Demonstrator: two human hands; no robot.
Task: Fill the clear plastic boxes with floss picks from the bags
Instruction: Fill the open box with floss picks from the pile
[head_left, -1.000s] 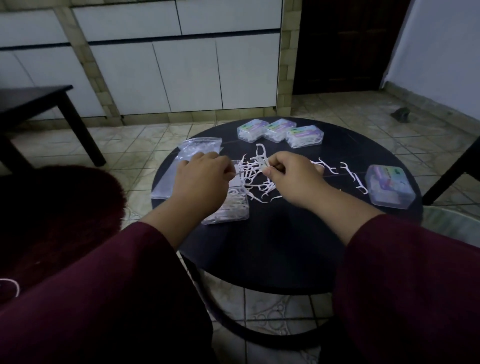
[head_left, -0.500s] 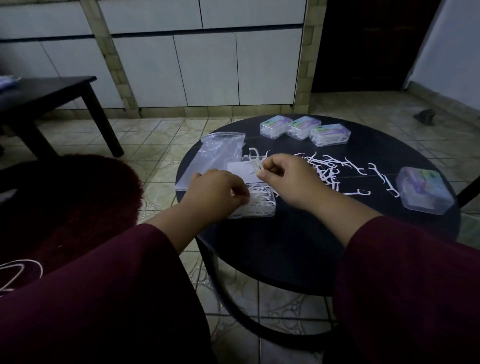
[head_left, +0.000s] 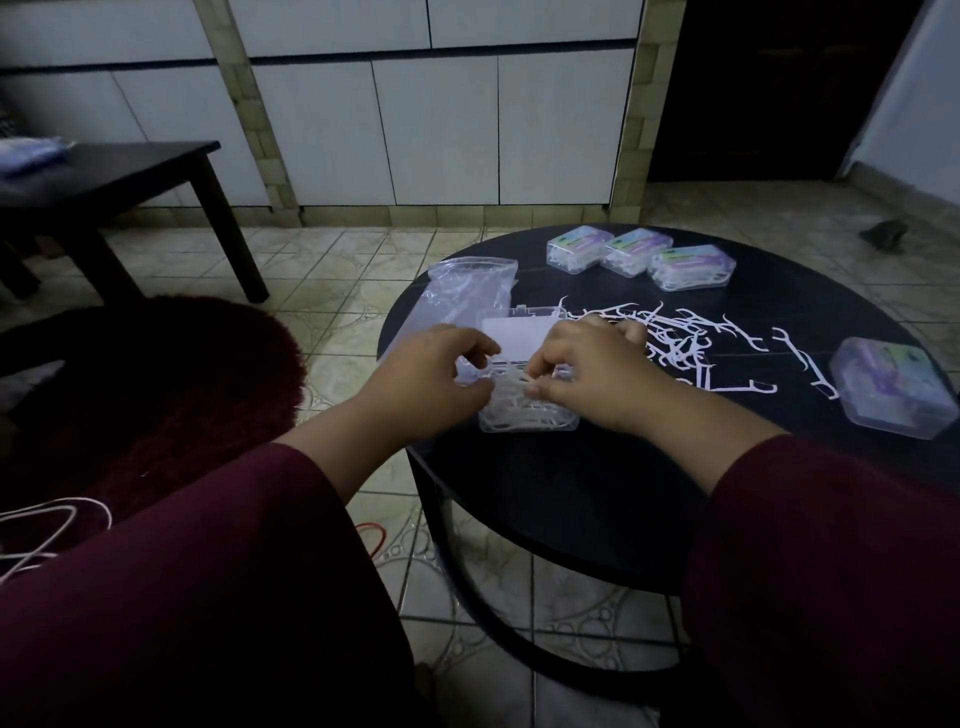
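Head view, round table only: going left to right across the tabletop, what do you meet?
Plastic bag → open clear box under both hands → loose floss picks → lone closed box at the right edge. The three closed boxes at the back overlap this span, so they are left out.

A single head-worn wide-angle view looks forward and down from close above the round black tabletop (head_left: 571, 499), with both maroon-sleeved forearms entering from the bottom edge and white cabinet doors (head_left: 436, 130) beyond the tiled floor (head_left: 322, 260).
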